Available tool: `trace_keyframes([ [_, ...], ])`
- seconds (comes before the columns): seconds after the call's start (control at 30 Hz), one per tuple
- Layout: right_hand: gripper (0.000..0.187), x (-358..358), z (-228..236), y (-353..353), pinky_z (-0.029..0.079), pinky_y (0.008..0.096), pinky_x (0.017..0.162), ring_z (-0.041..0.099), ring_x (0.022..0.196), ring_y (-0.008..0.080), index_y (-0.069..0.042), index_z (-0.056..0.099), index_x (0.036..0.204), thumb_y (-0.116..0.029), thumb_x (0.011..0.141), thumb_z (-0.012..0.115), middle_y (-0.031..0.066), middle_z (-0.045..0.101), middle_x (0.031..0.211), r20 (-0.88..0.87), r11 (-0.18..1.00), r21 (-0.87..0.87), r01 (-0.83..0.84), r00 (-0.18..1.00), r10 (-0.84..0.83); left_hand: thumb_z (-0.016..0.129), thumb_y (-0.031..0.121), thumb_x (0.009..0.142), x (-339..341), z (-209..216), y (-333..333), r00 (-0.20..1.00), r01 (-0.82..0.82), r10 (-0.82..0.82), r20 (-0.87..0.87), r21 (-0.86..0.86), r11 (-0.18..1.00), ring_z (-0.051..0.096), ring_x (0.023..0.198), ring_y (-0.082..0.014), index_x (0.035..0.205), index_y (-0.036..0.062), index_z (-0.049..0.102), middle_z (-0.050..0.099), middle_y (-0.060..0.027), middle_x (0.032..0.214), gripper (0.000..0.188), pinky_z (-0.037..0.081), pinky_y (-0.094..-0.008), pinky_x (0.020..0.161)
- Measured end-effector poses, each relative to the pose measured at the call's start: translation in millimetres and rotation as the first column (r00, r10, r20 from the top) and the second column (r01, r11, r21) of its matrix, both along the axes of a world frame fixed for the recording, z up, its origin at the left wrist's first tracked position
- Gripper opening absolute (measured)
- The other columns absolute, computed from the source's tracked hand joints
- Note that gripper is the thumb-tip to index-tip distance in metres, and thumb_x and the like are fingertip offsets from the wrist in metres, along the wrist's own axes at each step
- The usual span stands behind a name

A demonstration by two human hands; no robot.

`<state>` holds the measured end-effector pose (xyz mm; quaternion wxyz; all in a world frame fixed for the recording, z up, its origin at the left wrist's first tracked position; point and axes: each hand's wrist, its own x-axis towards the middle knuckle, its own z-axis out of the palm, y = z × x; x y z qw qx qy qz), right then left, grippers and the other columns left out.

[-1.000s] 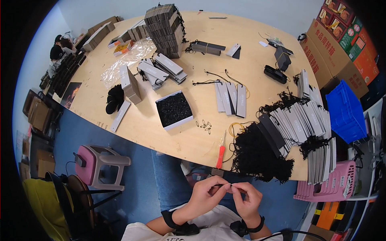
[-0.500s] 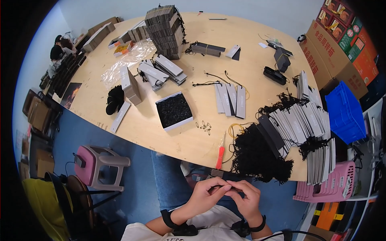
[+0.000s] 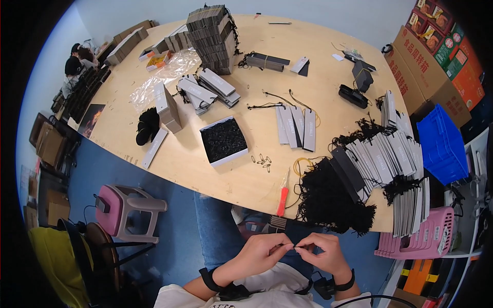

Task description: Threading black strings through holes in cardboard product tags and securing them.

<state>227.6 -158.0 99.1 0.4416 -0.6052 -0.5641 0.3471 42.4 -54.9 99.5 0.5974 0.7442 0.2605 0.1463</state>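
Below the table's near edge, my two hands meet in front of my lap, fingertip to fingertip. My left hand [image 3: 263, 254] is closed in a pinch, and so is my right hand [image 3: 326, 253]. Between their fingertips shows a tiny dark piece [image 3: 295, 247], too small to name. Nearest on the table lies a red-handled tool [image 3: 282, 201] with a thin shaft. Right of it spreads a heap of black cords [image 3: 328, 200] attached to grey hang tags [image 3: 377, 161]. A white box [image 3: 230, 160] holds many small black pieces, with several small metal clips [image 3: 263, 161] beside it.
Banded tag stacks [image 3: 211, 43] stand tall at the back, with loose tags [image 3: 296, 126] mid-table. Right of the table are a blue bin [image 3: 442, 146], a pink basket [image 3: 421, 238] and cartons [image 3: 418, 72]. A pink-seated stool [image 3: 114, 205] stands left. People [image 3: 74, 66] sit far left.
My hands have drawn slightly apart, the right one shifting right, and both sit a little lower. The dark piece now shows between the fingertips.
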Motion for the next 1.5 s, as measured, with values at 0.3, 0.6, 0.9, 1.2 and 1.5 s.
trace_keyframes([
  [0.3, 0.010, 5.6, 3.1, -6.5, 0.048, 0.0236, 0.052, 0.062, 0.060, 0.0121, -0.002, 0.070, 0.087, -0.002, 0.078, 0.075, 0.0057, 0.067, 0.075, -0.090, 0.992, -0.080, -0.098, 0.992, 0.090, 0.066, 0.009, 0.091, -10.9, -7.5, -3.4, 0.995, 0.065, -0.066, 0.081, 0.009, 0.998, 0.048, 0.055, -0.0111, 0.092, 0.0029, 0.067, 0.059, -0.0058, 0.068, 0.007, 0.038, -0.0252, 0.050],
  [0.6, 0.008, 5.2, -7.0, -19.2, 0.049, 0.0231, 0.055, 0.063, 0.061, 0.0122, 0.000, 0.071, 0.084, 0.000, 0.077, 0.076, 0.0070, 0.069, 0.075, 0.099, 0.992, -0.055, 0.117, 0.989, -0.112, 0.065, 0.013, 0.092, -29.7, -24.3, 2.3, 0.995, -0.098, 0.099, -0.008, 0.095, 0.991, 0.057, 0.060, -0.0178, 0.091, 0.0028, 0.066, 0.059, -0.0089, 0.072, 0.011, 0.045, -0.0291, 0.055],
  [0.9, 0.007, 9.9, -17.5, -20.8, 0.050, 0.0232, 0.058, 0.064, 0.065, 0.0132, 0.001, 0.070, 0.085, 0.001, 0.079, 0.073, 0.0073, 0.067, 0.077, 0.117, 0.959, -0.035, 0.281, 0.954, -0.275, 0.066, 0.005, 0.088, -25.3, -39.4, 7.7, 0.984, -0.177, 0.175, 0.036, 0.319, 0.931, 0.062, 0.074, -0.0278, 0.096, 0.0030, 0.064, 0.062, -0.0114, 0.083, 0.009, 0.050, -0.0326, 0.066],
  [1.2, 0.007, 21.3, -22.7, -29.7, 0.047, 0.0237, 0.054, 0.062, 0.062, 0.0127, 0.000, 0.068, 0.085, -0.001, 0.081, 0.073, 0.0067, 0.065, 0.076, 0.155, 0.926, -0.019, 0.377, 0.916, -0.369, 0.064, -0.001, 0.088, -24.2, -42.0, 8.1, 0.984, -0.180, 0.167, 0.070, 0.277, 0.944, 0.068, 0.082, -0.0269, 0.102, 0.0010, 0.063, 0.066, -0.0133, 0.092, 0.015, 0.053, -0.0324, 0.073],
  [1.5, 0.006, 24.2, -19.0, -37.0, 0.047, 0.0223, 0.056, 0.061, 0.061, 0.0113, 0.001, 0.067, 0.085, 0.002, 0.080, 0.071, 0.0065, 0.065, 0.075, 0.140, 0.893, -0.051, 0.447, 0.889, -0.437, 0.065, 0.003, 0.087, -19.0, -46.0, 4.8, 0.979, -0.201, 0.182, 0.091, 0.293, 0.935, 0.066, 0.077, -0.0274, 0.104, 0.0029, 0.064, 0.067, -0.0120, 0.091, 0.017, 0.053, -0.0343, 0.067],
])
